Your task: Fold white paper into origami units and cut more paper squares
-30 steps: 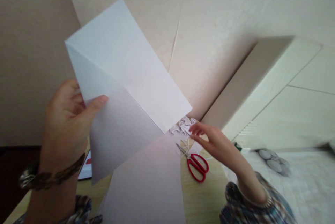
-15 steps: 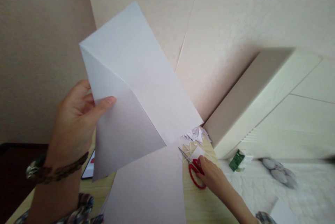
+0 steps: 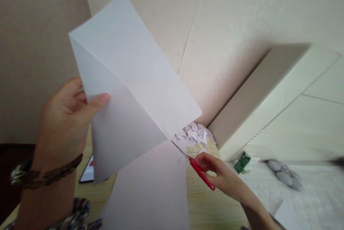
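My left hand (image 3: 72, 111) pinches a large sheet of white paper (image 3: 145, 79) by its left edge, thumb on the front and fingers behind. A diagonal crease runs across the raised sheet from its upper left corner to its lower edge. In my right hand (image 3: 215, 171) are red-handled scissors (image 3: 201, 172), their blades looking closed and pointing up and left. The tips come close to the sheet's lower edge at the crease; I cannot tell if they touch. Beneath lies a stack of white paper (image 3: 150, 190) on the wooden table (image 3: 209, 205).
A pile of small folded white paper pieces (image 3: 197, 133) lies at the table's far end by the wall. Partly behind the raised sheet is a phone (image 3: 87, 172). To the right, a green and white box (image 3: 243, 162) and a grey cushioned item (image 3: 285, 174) rest on a white quilted surface.
My right hand has lifted the scissors off the table and brought them up and left to the sheet's lower edge. The held sheet has shifted slightly left and up in view.
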### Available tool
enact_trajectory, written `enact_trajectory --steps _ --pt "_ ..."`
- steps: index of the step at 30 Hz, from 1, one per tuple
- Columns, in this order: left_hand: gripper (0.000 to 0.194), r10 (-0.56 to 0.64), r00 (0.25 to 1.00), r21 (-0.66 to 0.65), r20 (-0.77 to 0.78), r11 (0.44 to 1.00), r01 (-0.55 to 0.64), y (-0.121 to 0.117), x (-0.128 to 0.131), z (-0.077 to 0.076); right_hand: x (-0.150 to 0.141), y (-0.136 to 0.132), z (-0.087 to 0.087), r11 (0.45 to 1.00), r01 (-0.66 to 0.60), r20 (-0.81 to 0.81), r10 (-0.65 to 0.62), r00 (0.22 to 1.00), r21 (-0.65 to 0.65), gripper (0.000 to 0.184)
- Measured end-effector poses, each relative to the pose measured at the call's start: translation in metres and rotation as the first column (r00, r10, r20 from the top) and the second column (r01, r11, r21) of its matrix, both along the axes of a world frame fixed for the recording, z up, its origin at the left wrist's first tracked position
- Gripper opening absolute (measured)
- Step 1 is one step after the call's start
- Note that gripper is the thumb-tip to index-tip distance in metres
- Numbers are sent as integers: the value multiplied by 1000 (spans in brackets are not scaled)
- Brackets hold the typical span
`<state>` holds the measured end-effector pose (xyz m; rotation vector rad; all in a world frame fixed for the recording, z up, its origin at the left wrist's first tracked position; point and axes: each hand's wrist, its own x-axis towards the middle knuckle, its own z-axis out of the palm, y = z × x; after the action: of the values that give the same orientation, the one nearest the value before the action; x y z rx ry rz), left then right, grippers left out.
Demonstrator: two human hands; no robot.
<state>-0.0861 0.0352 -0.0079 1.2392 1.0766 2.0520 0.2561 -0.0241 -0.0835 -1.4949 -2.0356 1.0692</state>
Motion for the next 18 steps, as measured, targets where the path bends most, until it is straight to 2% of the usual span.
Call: enact_trajectory --steps 6,9,11,14,16,18 --pt "43 72 997 47 -10 996 -71 3 -4 -2 10 8 -6 997 12 53 -16 998 73 10" --pt "47 65 998 61 -20 996 -63 4 -6 -3 15 5 -8 992 4 127 -21 992 130 24" --pt "47 53 998 65 -29 997 -51 4 -7 -3 14 7 -10 983 10 208 -49 977 184 24" --pt "43 54 998 36 -40 998 -53 4 -7 -3 7 19 -17 971 -44 370 -47 928 233 3" --pt "41 58 997 19 -43 998 -57 5 -6 -3 3 31 -21 965 -106 491 -26 871 240 10" --pt "42 60 997 21 -46 998 -59 5 -5 -4 0 42 -23 957 -157 602 -23 798 245 26"
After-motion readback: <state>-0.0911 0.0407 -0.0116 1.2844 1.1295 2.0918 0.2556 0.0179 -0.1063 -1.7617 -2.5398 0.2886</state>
